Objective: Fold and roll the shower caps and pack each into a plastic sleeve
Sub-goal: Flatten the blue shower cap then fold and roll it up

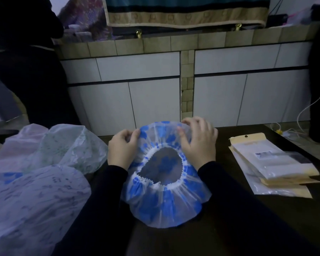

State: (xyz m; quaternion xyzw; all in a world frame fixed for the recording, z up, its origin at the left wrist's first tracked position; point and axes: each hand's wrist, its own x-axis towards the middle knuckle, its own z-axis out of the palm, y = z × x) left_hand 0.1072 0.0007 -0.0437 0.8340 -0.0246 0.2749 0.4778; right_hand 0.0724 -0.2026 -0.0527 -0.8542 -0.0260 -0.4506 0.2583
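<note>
A translucent shower cap with blue flower prints lies on the dark table, its elastic opening facing up toward me. My left hand pinches the cap's far left edge. Spread fingers of my right hand press on the cap's far right edge. A stack of plastic sleeves with beige card backing lies flat on the table to the right, apart from both hands.
A heap of other shower caps, green-printed, pinkish and blue-printed, fills the left side. A tiled counter front stands behind the table. A white cable hangs at the right. A dark-clothed person stands at the far left.
</note>
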